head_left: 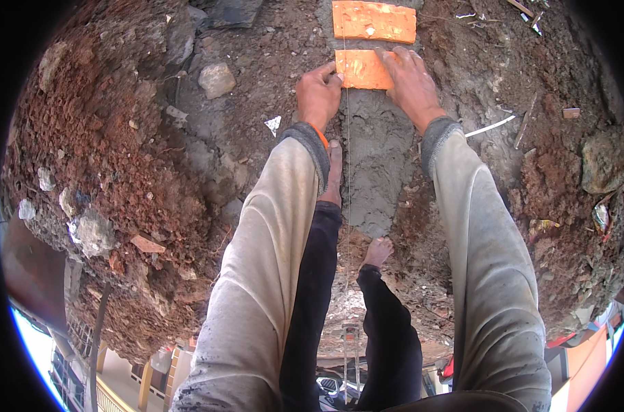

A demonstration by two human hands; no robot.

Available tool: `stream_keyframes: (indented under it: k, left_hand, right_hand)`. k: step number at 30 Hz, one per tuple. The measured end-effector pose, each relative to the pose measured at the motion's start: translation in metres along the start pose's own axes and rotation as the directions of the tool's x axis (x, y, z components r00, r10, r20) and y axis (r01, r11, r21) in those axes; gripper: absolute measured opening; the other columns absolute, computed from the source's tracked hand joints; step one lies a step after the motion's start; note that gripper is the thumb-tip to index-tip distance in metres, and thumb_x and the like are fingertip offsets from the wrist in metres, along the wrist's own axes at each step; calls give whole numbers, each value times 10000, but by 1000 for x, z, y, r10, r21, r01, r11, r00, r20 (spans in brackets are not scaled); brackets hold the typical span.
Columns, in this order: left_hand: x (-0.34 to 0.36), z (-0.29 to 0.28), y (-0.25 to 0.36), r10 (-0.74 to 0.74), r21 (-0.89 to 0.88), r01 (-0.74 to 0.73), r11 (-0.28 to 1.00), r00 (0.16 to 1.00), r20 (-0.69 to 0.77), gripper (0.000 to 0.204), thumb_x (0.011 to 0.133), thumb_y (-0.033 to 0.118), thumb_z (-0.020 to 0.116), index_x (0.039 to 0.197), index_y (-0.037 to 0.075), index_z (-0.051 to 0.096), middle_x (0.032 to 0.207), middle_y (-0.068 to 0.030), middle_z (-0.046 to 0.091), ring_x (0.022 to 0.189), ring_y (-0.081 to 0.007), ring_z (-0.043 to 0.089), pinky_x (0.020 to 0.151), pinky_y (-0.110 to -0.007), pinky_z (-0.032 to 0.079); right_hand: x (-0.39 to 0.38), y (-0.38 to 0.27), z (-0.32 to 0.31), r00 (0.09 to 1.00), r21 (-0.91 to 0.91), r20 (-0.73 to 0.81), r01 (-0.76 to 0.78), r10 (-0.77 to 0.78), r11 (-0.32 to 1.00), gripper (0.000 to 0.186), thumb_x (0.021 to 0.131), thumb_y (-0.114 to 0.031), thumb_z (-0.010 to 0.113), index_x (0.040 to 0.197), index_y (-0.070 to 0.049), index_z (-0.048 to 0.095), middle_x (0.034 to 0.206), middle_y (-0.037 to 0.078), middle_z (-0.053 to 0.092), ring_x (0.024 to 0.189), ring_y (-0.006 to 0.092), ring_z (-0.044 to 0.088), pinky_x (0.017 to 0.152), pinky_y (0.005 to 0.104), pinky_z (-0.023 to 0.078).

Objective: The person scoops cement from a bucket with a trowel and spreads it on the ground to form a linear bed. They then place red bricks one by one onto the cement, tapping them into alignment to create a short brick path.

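Note:
An orange brick [362,70] lies across a strip of wet grey mortar [375,147], held at both ends. At its left end my left hand [319,95] is closed, with thumb and fingertips against the edge. My right hand [413,84] grips the right end, fingers over the top and far side. Just beyond lies a second orange brick [384,20], a narrow mortar gap between the two. A thin taut string [348,172] runs lengthwise past the bricks' left ends, close to my left fingertips.
Loose red-brown soil [120,144] rises on the left, with a pale stone [216,81] nearby. My bare feet stand beside and on the near end of the mortar strip. A large rock [604,161] and a white strip [490,126] lie to the right.

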State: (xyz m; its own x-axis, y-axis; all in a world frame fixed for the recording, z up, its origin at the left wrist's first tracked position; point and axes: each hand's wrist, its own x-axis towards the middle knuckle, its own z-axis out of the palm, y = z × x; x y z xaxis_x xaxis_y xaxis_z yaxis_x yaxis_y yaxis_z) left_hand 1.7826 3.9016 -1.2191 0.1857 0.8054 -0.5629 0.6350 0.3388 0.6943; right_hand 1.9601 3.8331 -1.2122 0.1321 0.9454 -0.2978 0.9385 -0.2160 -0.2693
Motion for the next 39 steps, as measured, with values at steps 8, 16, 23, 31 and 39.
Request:
stream_keyframes:
  k: [8,16,23,31,39]
  left_hand:
    - [-139,-54,0,-56,-237,65,969,997,43,618,861,161,711,1388,-15,441,1234,-209,607,1073,-227,618,911,-336,503]
    - [-384,-253,31,-479,-362,359,860,813,-332,225,908,193,673,970,-23,655,747,-1,605,667,-83,531,630,-236,451]
    - [-377,-411,121,-313,-418,-213,883,398,-863,482,928,453,598,1130,23,521,842,-33,562,660,-104,482,598,-271,429]
    - [-365,-528,117,-64,206,421,883,543,-837,628,833,542,653,1087,-31,625,933,-247,679,875,-381,659,770,-451,499]
    - [-422,-526,156,-376,-684,-217,697,702,-605,366,980,387,482,884,49,584,557,55,430,406,-33,344,337,-206,285]
  right_hand:
    - [-114,-74,-43,997,391,-19,-67,81,918,865,755,-95,720,1494,-63,271,1509,231,299,1386,407,309,1116,472,309]
    - [-377,-143,-107,830,450,477,-512,288,732,346,812,-224,669,1065,13,674,789,192,691,735,333,683,683,406,533]
    - [-379,-107,-187,720,518,683,-598,125,612,262,829,-148,685,1008,43,681,772,35,668,675,97,574,619,274,470]
    - [-356,-131,-229,925,618,358,-340,131,709,222,865,-175,671,975,18,679,796,101,699,726,165,658,675,303,513]
    - [-355,-155,-244,895,722,439,-403,79,562,254,867,-175,662,1043,8,654,959,159,701,865,242,692,772,333,532]
